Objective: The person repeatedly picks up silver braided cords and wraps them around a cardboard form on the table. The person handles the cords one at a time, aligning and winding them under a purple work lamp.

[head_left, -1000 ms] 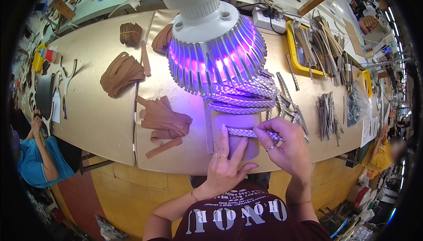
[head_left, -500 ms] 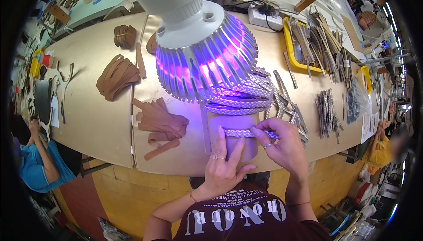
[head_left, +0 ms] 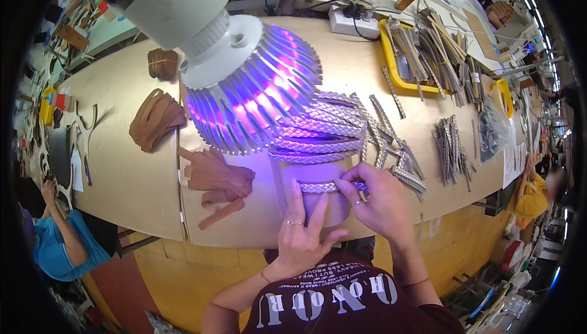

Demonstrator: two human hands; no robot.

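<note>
A short braided strap (head_left: 316, 188), silvery and lit purple, lies crosswise on a smooth board (head_left: 333, 210) at the table's near edge. My left hand (head_left: 302, 234) has its fingers spread, the index fingertip at the strap's left end and the middle fingertip by its lower edge. Thumb and fingers of my right hand (head_left: 376, 204) pinch the strap toward its right end, which they partly cover. Just beyond, several more braided straps (head_left: 324, 144) lie stacked side by side. A finned lamp (head_left: 257, 86) glowing purple hangs over them and hides part of the stack.
Brown leather strips lie in a fan (head_left: 217, 175) and a coiled bundle (head_left: 157, 120) on the left. Loose braids (head_left: 391, 144) are scattered right of the stack, near a bundle of braids (head_left: 451, 150). A yellow tray (head_left: 406, 83) of strips stands far right. People sit at both sides.
The view has shifted slightly, and the lamp appears farther left, uncovering more of the stacked braids. Both hands keep nearly the same place on the strap.
</note>
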